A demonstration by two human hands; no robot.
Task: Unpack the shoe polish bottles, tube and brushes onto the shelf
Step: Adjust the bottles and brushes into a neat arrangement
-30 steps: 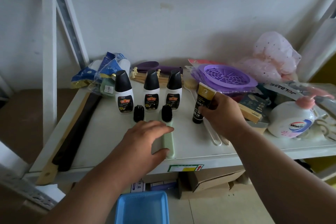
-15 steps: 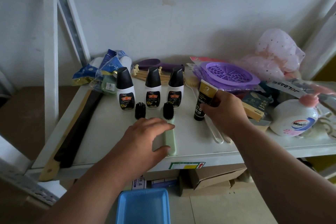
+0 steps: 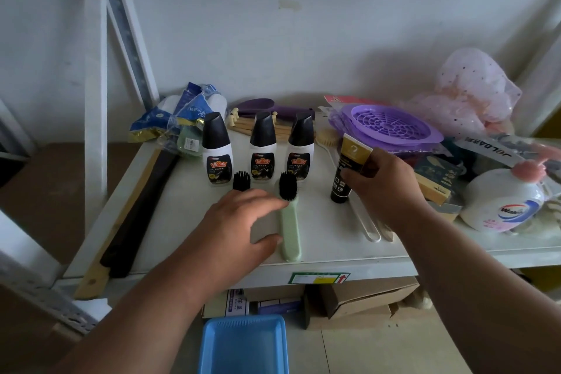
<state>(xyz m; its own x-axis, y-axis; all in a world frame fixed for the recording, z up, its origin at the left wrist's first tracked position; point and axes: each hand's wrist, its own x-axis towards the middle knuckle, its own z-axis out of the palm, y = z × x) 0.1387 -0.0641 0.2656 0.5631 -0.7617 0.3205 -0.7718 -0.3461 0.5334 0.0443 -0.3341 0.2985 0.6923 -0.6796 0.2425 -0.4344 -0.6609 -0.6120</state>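
Three white shoe polish bottles with black caps [image 3: 217, 152] [image 3: 263, 149] [image 3: 300, 149] stand in a row on the white shelf [image 3: 331, 240]. In front of them lie two black-bristled brushes. The right brush [image 3: 290, 222] shows its pale green handle. The left brush [image 3: 241, 181] shows only its bristles. My left hand [image 3: 239, 228] rests over the left brush's handle, fingers stretched out, thumb against the green handle. My right hand [image 3: 385, 191] grips the black and gold tube [image 3: 346, 170], which stands cap down on the shelf, right of the bottles.
A purple sieve [image 3: 391, 124], a pink net bag [image 3: 473, 91] and a white pump bottle [image 3: 501, 203] crowd the shelf's right side. Blue packets [image 3: 182, 112] and a long dark stick [image 3: 136, 212] lie at the left. A blue tray [image 3: 243, 343] and cardboard boxes [image 3: 364, 297] sit below.
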